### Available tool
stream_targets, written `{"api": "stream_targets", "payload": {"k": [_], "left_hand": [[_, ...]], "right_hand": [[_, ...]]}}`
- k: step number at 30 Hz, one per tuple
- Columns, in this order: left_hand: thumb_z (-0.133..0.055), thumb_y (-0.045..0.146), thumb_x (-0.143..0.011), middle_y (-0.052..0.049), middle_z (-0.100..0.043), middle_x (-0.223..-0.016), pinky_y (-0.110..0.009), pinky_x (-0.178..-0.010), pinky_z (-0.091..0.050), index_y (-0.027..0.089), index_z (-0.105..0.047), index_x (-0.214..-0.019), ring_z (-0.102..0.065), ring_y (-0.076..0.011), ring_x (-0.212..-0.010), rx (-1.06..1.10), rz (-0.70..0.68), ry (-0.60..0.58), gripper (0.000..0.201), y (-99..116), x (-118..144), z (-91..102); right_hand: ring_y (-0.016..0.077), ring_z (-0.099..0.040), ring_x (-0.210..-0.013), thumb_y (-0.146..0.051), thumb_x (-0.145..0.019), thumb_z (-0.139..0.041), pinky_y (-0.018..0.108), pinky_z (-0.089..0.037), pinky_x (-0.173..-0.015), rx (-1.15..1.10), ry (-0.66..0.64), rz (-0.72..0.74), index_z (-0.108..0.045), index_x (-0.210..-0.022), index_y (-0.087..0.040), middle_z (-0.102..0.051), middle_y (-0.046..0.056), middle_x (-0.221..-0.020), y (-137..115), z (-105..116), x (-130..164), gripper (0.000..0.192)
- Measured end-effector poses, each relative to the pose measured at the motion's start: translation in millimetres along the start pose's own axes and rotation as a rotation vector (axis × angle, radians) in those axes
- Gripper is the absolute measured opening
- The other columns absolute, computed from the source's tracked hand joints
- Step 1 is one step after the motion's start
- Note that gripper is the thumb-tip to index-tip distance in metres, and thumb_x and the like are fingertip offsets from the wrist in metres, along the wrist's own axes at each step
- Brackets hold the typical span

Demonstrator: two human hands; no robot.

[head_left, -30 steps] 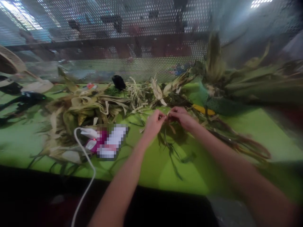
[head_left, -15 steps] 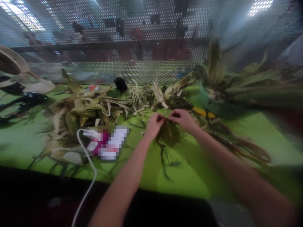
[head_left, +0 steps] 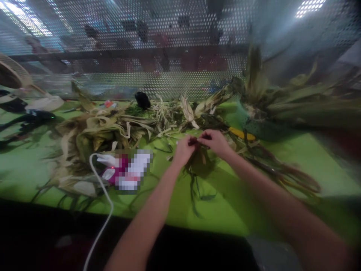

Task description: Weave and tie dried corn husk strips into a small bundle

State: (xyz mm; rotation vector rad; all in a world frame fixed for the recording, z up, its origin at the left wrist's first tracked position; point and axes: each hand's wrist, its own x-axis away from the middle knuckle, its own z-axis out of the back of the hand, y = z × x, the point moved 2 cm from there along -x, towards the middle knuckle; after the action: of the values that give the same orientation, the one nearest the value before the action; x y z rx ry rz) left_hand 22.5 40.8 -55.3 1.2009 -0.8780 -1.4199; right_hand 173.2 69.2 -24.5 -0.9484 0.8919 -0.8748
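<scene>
My left hand [head_left: 184, 149] and my right hand [head_left: 214, 143] meet fingertip to fingertip above the green table [head_left: 225, 210]. Both are closed in a pinch. Whatever lies between the fingers is too small and blurred to name. Thin dark green plant strips [head_left: 193, 188] hang or lie just below the hands, partly in their shadow. Beyond the fingers, pale dried corn husks [head_left: 188, 111] lie in a loose row. A yellow strip-shaped thing [head_left: 241, 133] rests to the right of my right hand.
A large heap of dried husks [head_left: 96, 131] covers the left middle. Beside it a white cable [head_left: 108, 218] runs from a magenta device [head_left: 121, 165] over the front edge. A fan [head_left: 17, 75] stands at far left, a green container [head_left: 251, 120] with leaves at right, a perforated screen [head_left: 169, 60] behind.
My hands have come slightly closer together, still pinching at the same spot. The whole view has shifted a little; the surrounding things stay in place.
</scene>
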Motion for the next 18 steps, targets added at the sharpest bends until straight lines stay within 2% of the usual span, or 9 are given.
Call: {"api": "stream_targets", "payload": {"k": [6,10,12,16,18], "left_hand": [[-0.067,0.017,-0.067,-0.001,-0.065,-0.072,-0.028,-0.067,-0.043,0.015,-0.066,-0.077,-0.056,-0.0154,-0.068,-0.094,-0.002,0.012,0.010,6,1,-0.2],[-0.066,0.020,-0.071,-0.002,-0.067,-0.077,-0.027,-0.070,-0.046,0.015,-0.065,-0.082,-0.058,-0.0151,-0.072,0.015,-0.003,-0.018,0.013,-1,1,0.0],[-0.066,0.021,-0.072,-0.003,-0.067,-0.079,-0.027,-0.072,-0.047,0.015,-0.065,-0.083,-0.059,-0.0150,-0.074,0.063,-0.019,-0.044,0.013,-5,1,0.6],[-0.066,0.021,-0.073,-0.003,-0.067,-0.079,-0.027,-0.073,-0.047,0.016,-0.065,-0.086,-0.060,-0.0149,-0.075,0.101,-0.009,-0.078,0.014,-7,1,2.5],[-0.067,0.021,-0.071,-0.002,-0.067,-0.079,-0.027,-0.073,-0.047,0.016,-0.065,-0.085,-0.060,-0.0149,-0.075,0.098,0.019,-0.044,0.015,-6,2,3.9]], "right_hand": [[0.0153,-0.060,-0.068,-0.026,-0.074,-0.069,0.028,-0.045,-0.064,0.077,-0.015,0.072,-0.069,-0.078,-0.018,-0.069,0.002,-0.073,-8,-4,4,0.009],[0.0114,-0.055,-0.058,-0.027,-0.079,-0.065,0.025,-0.044,-0.056,-0.018,-0.035,0.048,-0.069,-0.096,-0.019,-0.069,0.001,-0.082,-11,3,3,0.019],[0.0103,-0.054,-0.054,-0.024,-0.081,-0.061,0.025,-0.043,-0.053,-0.017,-0.037,0.022,-0.068,-0.098,-0.019,-0.069,0.001,-0.083,-10,8,1,0.019],[0.0146,-0.062,-0.072,-0.011,-0.077,-0.062,0.027,-0.047,-0.066,0.193,-0.053,0.124,-0.070,-0.086,-0.019,-0.070,0.002,-0.083,-7,13,0,0.015],[0.0164,-0.063,-0.080,-0.008,-0.077,-0.063,0.028,-0.047,-0.071,0.316,-0.051,0.186,-0.071,-0.086,-0.019,-0.070,0.003,-0.085,-8,13,1,0.016]]}}
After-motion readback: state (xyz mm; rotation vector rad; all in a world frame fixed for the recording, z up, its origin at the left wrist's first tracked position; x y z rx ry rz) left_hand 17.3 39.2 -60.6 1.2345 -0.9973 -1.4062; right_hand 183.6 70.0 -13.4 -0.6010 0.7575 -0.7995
